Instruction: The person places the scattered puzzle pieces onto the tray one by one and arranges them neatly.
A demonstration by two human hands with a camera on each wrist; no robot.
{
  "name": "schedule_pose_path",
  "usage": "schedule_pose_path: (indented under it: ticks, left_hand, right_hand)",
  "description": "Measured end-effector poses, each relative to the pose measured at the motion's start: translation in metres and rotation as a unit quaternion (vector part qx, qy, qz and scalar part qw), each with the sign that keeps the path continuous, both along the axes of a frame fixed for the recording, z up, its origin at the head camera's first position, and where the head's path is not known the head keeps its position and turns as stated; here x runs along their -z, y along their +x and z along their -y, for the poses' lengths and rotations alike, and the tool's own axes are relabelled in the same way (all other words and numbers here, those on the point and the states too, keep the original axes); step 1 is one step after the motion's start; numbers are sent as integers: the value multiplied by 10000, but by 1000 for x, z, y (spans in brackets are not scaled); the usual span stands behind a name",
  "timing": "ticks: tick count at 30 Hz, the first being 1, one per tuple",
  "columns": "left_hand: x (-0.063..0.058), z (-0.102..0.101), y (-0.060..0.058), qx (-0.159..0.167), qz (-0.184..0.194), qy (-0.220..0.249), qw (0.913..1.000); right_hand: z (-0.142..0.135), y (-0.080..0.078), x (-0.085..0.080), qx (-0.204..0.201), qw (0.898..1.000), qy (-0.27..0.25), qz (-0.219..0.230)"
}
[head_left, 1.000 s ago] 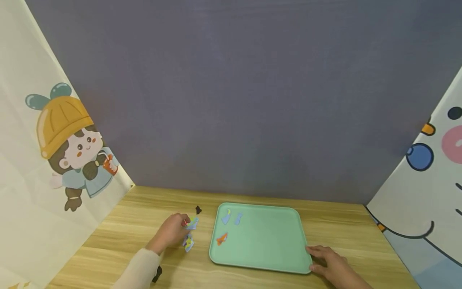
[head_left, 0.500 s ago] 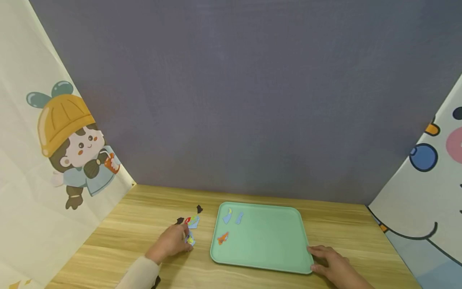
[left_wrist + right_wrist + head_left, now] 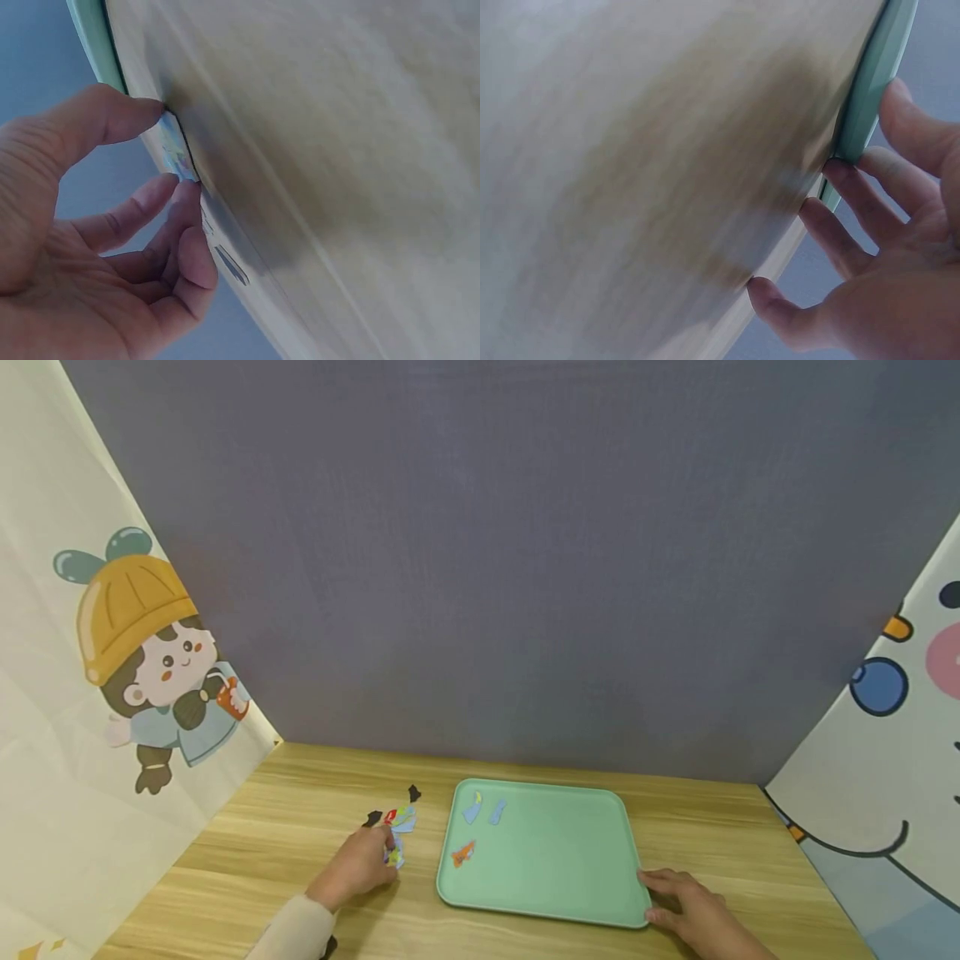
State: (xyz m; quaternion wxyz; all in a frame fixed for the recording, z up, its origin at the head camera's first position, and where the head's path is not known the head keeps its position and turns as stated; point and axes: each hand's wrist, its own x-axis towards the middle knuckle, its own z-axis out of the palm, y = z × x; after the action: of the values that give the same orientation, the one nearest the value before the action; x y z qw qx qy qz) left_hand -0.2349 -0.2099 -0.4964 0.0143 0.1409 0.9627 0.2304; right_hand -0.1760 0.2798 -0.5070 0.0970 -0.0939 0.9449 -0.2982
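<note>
In the head view my left hand (image 3: 360,862) is low over the table, left of the mint-green tray (image 3: 555,860). Thumb and fingertips pinch a small flat puzzle piece (image 3: 176,146) with a coloured print by its edges, close to the wood. Just beyond it lies another piece (image 3: 403,821), light blue with green and red. Three pieces lie on the tray: a blue one with a yellow tip (image 3: 472,810), a plain blue one (image 3: 498,812) and an orange one (image 3: 463,853). My right hand (image 3: 693,910) holds the tray's near right corner by its rim.
Dark pieces lie on the wooden table (image 3: 750,835): one beyond the left hand (image 3: 414,793), another by its knuckles (image 3: 372,818). A third, partly hidden, is by the left sleeve (image 3: 296,931). A grey backdrop (image 3: 480,568) stands behind, with printed panels at both sides.
My left hand has moved from the blue-green-red piece nearer to me, onto the coloured piece, and its fingers have closed on that. My right hand and the tray stay put.
</note>
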Motion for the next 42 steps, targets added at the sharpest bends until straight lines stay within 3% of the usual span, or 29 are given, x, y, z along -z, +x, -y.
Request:
schedule_pose_path:
  ticks: [7,12,19,27,35,42]
  left_hand:
    - [-4,-1,0,-206,-31,102,9997]
    - [-12,0,5,-147,-72,242,9996]
    - [-19,-9,12,450,-477,365,9972]
    - [-22,-36,8,1008,-844,359,9907]
    - [-12,-67,-1,1616,-608,657,9828]
    - [-2,-99,-7,1815,-355,143,9827]
  right_hand:
    - [0,1,0,13,10000,-26,-68]
    - [0,2,1,-12,9999,5,-146]
    - [0,3,1,31,9998,32,-174]
    - [1,4,-1,36,9998,26,-181]
    - [2,3,-2,-167,9995,28,-265]
    - [0,4,-2,-202,9996,21,-184]
